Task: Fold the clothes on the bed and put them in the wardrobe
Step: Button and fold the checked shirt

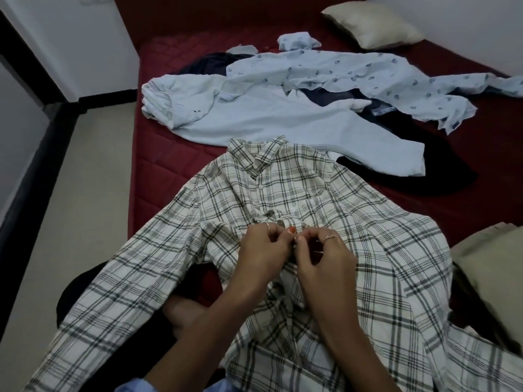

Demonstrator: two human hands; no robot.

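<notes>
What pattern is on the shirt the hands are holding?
The shirt is white with dark checked lines, seen in the head view.

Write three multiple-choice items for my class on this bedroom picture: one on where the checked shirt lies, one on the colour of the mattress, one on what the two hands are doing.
1. Where is the checked shirt?
A. Nearest the person, on the bed
B. On the pillow
C. On the floor

2. What colour is the mattress?
A. Green
B. Dark red
C. White

3. What are the left hand and right hand doing?
A. Resting flat
B. Lifting a pillow
C. Pinching the shirt's front

Answers:
1 A, it spreads out in front of the arms.
2 B, bare quilted red shows around the clothes.
3 C, both sets of fingertips meet at the buttoned strip.
</notes>
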